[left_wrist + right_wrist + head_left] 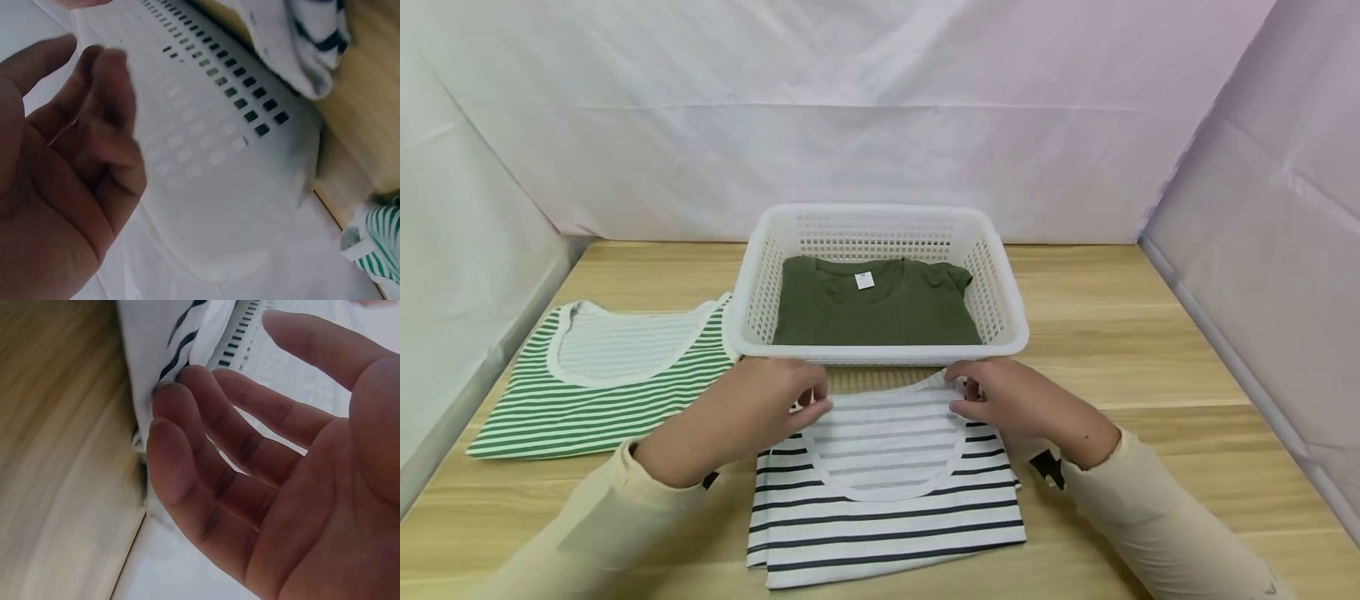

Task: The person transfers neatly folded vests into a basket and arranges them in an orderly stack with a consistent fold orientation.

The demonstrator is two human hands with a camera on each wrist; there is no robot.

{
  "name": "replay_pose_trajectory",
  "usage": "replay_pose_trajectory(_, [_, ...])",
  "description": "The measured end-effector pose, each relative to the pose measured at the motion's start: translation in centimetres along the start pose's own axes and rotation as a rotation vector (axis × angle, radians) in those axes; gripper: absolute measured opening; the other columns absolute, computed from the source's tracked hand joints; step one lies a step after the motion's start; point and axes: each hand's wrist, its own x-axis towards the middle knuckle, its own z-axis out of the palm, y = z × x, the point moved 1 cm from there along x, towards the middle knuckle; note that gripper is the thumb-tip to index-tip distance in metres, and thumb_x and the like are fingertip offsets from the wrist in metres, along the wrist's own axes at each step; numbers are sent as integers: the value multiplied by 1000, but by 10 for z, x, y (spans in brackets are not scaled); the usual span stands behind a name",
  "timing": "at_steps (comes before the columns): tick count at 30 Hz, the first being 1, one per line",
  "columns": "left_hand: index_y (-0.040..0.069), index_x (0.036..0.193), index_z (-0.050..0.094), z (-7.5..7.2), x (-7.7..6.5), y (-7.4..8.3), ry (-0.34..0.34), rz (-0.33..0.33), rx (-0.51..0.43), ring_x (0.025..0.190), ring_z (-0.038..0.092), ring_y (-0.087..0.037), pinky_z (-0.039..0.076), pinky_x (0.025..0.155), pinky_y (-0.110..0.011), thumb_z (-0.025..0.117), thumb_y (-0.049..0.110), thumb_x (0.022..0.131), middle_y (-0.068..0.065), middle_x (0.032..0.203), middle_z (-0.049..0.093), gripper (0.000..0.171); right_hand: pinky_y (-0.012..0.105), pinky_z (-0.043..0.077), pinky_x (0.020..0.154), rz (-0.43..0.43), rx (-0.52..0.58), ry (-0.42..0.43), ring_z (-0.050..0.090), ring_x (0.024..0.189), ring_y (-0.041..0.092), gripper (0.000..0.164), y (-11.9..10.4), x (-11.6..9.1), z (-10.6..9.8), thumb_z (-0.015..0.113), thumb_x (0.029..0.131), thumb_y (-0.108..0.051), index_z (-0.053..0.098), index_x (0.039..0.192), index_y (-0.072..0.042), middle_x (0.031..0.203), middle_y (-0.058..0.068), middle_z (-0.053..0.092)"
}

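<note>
A white shirt with black stripes (887, 523) lies folded on the table, its wide neckline toward the basket. My left hand (775, 396) is over its left shoulder; the left wrist view shows its fingers loosely bent, the thumb apart, and no cloth between them. At the right shoulder is my right hand (1011, 400). In the right wrist view its fingers (172, 456) curve gently beside the striped cloth (181, 347), with the thumb well apart. Whether the fingertips touch the cloth I cannot tell. Behind the shirt stands a white plastic basket (868, 354) holding a folded dark green shirt (880, 312).
A folded green-and-white striped shirt (617, 408) lies at the left, its edge against the basket's side. The wooden table (1150, 350) extends to the right. White sheeting (880, 150) hangs at the back and on both sides.
</note>
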Motion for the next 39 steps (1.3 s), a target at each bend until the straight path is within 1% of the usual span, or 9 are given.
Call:
replay_pose_trajectory(4, [20, 88, 66, 9, -7, -3, -79, -13, 34, 66, 58, -5, 48, 59, -27, 76, 30, 88, 9, 76, 66, 14, 30, 50, 70, 23, -8, 12, 58, 76, 8, 35, 6, -2, -2, 73, 92, -22, 66, 123, -7, 86, -3, 65])
replay_pose_trajectory(7, [18, 88, 65, 13, -11, -7, -110, -86, 64, 66, 58, -8, 46, 56, -29, 79, 33, 85, 7, 77, 64, 21, 30, 49, 68, 38, -35, 30, 58, 74, 9, 33, 11, -3, -4, 74, 91, -22, 67, 121, -11, 84, -3, 65])
replay_pose_trajectory(13, [18, 75, 53, 15, -17, -16, -143, -219, 95, 57, 46, -11, 37, 49, -30, 82, 42, 80, 6, 65, 49, 37, 30, 49, 67, 18, -41, 50, 58, 74, 10, 29, 20, -4, -4, 75, 90, -21, 67, 117, -16, 85, -4, 64])
replay_pose_trajectory(18, [18, 75, 53, 16, -19, -22, -157, -291, 138, 52, 47, -13, 36, 44, -34, 80, 50, 77, 5, 61, 48, 42, 30, 49, 67, 0, -6, 45, 58, 74, 11, 28, 21, -1, -3, 76, 90, -21, 67, 116, -14, 86, -2, 63])
replay_pose_trajectory(20, [19, 75, 53, 17, -20, -25, -169, -316, 145, 50, 47, -13, 35, 42, -34, 80, 54, 75, 5, 60, 48, 44, 32, 50, 70, -2, 2, 44, 58, 78, 13, 30, 22, 0, -3, 76, 89, -20, 67, 117, -13, 91, -1, 64])
replay_pose_trajectory(26, [21, 68, 53, 16, -19, -27, -241, -344, 123, 51, 47, -13, 34, 44, -33, 78, 64, 71, 5, 55, 49, 50, 38, 50, 86, -22, -4, 25, 57, 96, 16, 45, 21, 0, -2, 80, 86, -22, 63, 125, -10, 114, 2, 64])
replay_pose_trajectory(30, [21, 70, 54, 15, -17, -27, -250, -369, 100, 52, 48, -13, 35, 45, -32, 78, 64, 71, 5, 57, 50, 50, 32, 47, 73, -14, 9, 4, 54, 81, 13, 38, 21, -1, -1, 79, 86, -27, 63, 116, -9, 94, 0, 61])
replay_pose_trajectory(33, [19, 73, 55, 16, -17, -28, -255, -381, 91, 53, 49, -13, 35, 46, -32, 78, 64, 72, 4, 58, 51, 51, 30, 46, 71, 10, 25, -14, 53, 78, 11, 38, 19, -1, 0, 79, 86, -29, 61, 113, -10, 89, -1, 58])
replay_pose_trajectory(39, [17, 82, 56, 20, -17, -30, -290, -383, 56, 55, 49, -14, 37, 48, -33, 78, 61, 73, 5, 61, 52, 50, 29, 47, 69, 29, 12, -28, 53, 77, 12, 39, 16, 0, 4, 79, 86, -29, 61, 113, -7, 89, 0, 58])
